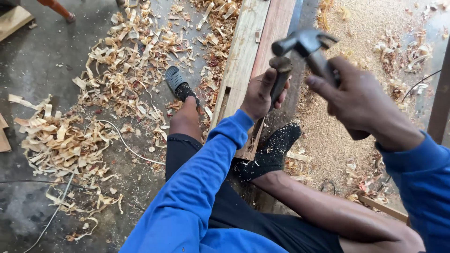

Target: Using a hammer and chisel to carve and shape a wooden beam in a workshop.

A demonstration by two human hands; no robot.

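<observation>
Head view, looking down. Your left hand (260, 93) was closed around the handle of a chisel (280, 77) at centre frame, holding it upright with its blade hidden behind the hand, over the wooden plank (243, 51) that ran from the top centre of the frame down toward your legs. Your right hand (361, 100), at centre right, gripped a hammer (307, 44) whose metal head hung just above and apart from the chisel's butt. A slot cut in the plank (224, 100) showed just left of your left hand. Your feet, one in a dark sandal (180, 84) and one in a sock (274, 150), lay either side of the plank. Wood shavings (117, 70) covered the floor at left; sawdust (356, 28) lay at upper right. The step in hand appeared to be chiselling; the following blow would call for a square strike on the butt, clear of your fingers.
</observation>
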